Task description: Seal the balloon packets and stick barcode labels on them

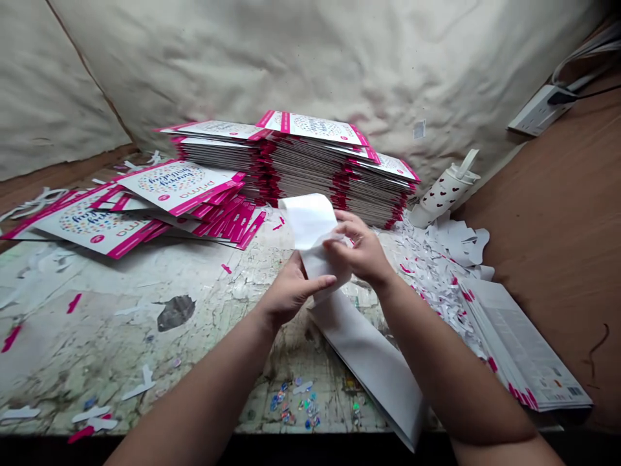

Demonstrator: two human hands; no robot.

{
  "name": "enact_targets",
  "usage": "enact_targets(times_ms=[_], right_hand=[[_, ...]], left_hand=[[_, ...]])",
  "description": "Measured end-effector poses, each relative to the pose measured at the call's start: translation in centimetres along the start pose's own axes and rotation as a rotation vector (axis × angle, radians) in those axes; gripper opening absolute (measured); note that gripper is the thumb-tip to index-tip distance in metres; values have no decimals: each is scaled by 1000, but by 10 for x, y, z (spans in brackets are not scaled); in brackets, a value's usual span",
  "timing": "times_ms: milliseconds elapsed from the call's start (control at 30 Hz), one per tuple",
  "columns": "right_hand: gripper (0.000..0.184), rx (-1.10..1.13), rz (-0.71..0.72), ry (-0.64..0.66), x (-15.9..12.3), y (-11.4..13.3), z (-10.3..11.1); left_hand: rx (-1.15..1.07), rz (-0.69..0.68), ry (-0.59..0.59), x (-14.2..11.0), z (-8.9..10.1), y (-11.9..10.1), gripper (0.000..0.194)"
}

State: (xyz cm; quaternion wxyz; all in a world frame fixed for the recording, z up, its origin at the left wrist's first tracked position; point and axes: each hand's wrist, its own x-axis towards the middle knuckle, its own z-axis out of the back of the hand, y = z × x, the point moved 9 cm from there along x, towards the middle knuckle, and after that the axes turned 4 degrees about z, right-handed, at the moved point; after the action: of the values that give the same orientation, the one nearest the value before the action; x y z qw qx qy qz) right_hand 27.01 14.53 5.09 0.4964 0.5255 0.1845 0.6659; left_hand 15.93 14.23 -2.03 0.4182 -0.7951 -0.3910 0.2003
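Note:
A white paper strip (313, 223), curled over at its top, is held up between my two hands over the middle of the worktable (218, 362). My left hand (288, 291) grips it from the left, with the thumb lying across its face. On the other side, the bent fingers of my right hand (361, 249) pinch its edge; some fingertips are hidden behind the paper. Below, a long white folded piece (369, 369) slants toward the table's front edge near my right forearm. Whether it joins the held strip I cannot tell.
Tall stacks of pink-and-white printed packets (310, 162) stand at the back. Loose packets (169, 184) spread out at left. Paper scraps (441, 278), a heart-patterned tumbler (444, 194) and a pile of cards (528, 343) line the right side. Shiny sequins (295, 401) lie near the front.

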Motion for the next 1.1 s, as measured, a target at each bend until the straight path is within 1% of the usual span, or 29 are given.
enact_targets(times_ms=[67, 167, 233, 300, 333, 367, 400, 467, 500, 567, 667, 733, 767, 800, 833, 867, 900, 967, 1033, 1067, 1100], right_hand=[[20, 129, -8, -114, 11, 1, 20], [24, 272, 33, -263, 30, 14, 56], [25, 296, 71, -339, 41, 26, 79], [25, 282, 98, -402, 49, 36, 101], [25, 268, 106, -422, 53, 40, 111], [25, 251, 116, -432, 55, 44, 120], [24, 232, 135, -436, 58, 49, 128], [22, 188, 184, -427, 61, 61, 142], [21, 170, 209, -422, 61, 67, 149], [18, 154, 230, -418, 58, 77, 161], [17, 182, 162, -434, 45, 79, 175], [20, 213, 88, -430, 33, 72, 178], [21, 228, 52, -418, 26, 67, 179], [22, 240, 19, -401, 21, 62, 178], [22, 247, -7, -386, 17, 56, 176], [23, 252, -27, -377, 14, 51, 175], [23, 257, -39, -373, 12, 47, 173], [24, 272, -47, -379, 12, 41, 169], [32, 307, -57, -387, 11, 37, 162], [40, 340, -70, -388, 8, 34, 156], [48, 382, -92, -389, 2, 29, 149]], left_hand=[[67, 31, 15, -1, -3, 7, 54], [153, 53, 10, -2, -3, 14, 39], [264, 10, -22, -2, 1, 14, 26], [433, -62, -49, -4, 4, 10, 15], [533, -110, -49, -5, 4, 7, 13], [637, -168, -22, -7, -1, 4, 13], [733, -229, 30, -8, -8, 2, 15], [866, -328, 178, -12, -26, 3, 21], [911, -360, 258, -14, -36, 6, 24], [1000, -380, 395, -18, -51, 16, 29], [1137, -336, 569, -24, -64, 35, 33], [1164, -255, 664, -29, -66, 45, 35], [1144, -204, 704, -32, -66, 48, 41], [1099, -143, 730, -34, -66, 51, 52], [1035, -77, 733, -35, -65, 52, 62], [954, -10, 706, -33, -63, 53, 68], [846, 60, 629, -29, -60, 53, 67], [613, 168, 376, -15, -44, 55, 47], [423, 212, 138, -4, -27, 59, 23], [367, 215, 64, 0, -20, 60, 17], [306, 220, 0, 3, -14, 61, 15]])
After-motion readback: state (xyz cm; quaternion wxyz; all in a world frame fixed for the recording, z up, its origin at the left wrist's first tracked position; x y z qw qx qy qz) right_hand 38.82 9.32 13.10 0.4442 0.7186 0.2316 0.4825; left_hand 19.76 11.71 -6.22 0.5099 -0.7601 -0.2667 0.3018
